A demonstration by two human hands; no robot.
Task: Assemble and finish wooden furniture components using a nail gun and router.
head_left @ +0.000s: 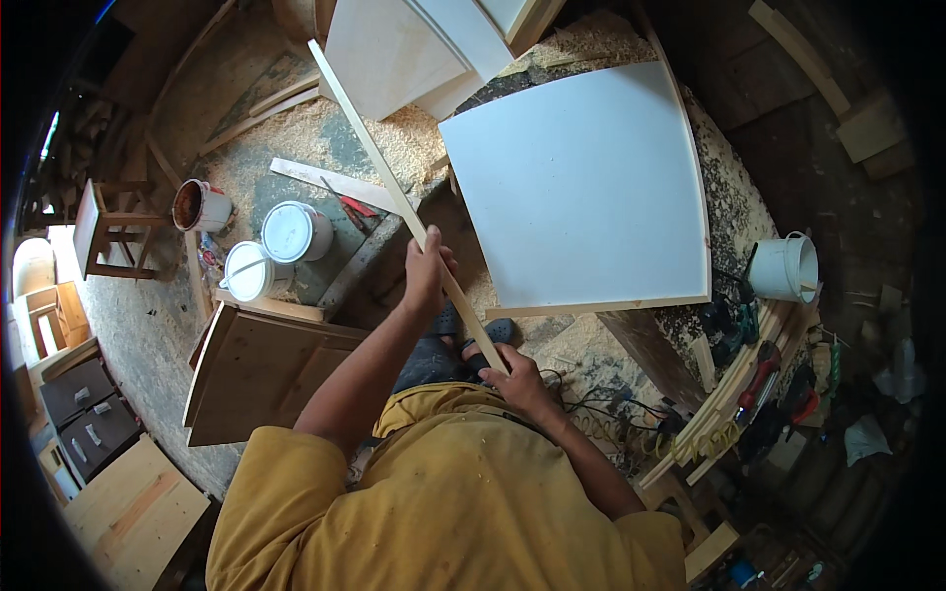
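Observation:
A long, thin strip of pale wood (371, 150) runs slantwise before me, its far end up and to the left. My left hand (426, 271) is closed round it below its middle. Close to my waist, my right hand (515, 378) grips its near end. To the right of the strip lies a large white panel (586, 197) with wooden edging along its near and right sides. Neither hand touches the panel.
On the sawdust-strewn bench at left stand two white lidded buckets (289, 233), an open stained bucket (202, 206) and red-handled pliers (357, 205). A white pail (784, 268) and a red-and-black tool (759, 379) sit at right. Cables (616, 399) trail below the panel.

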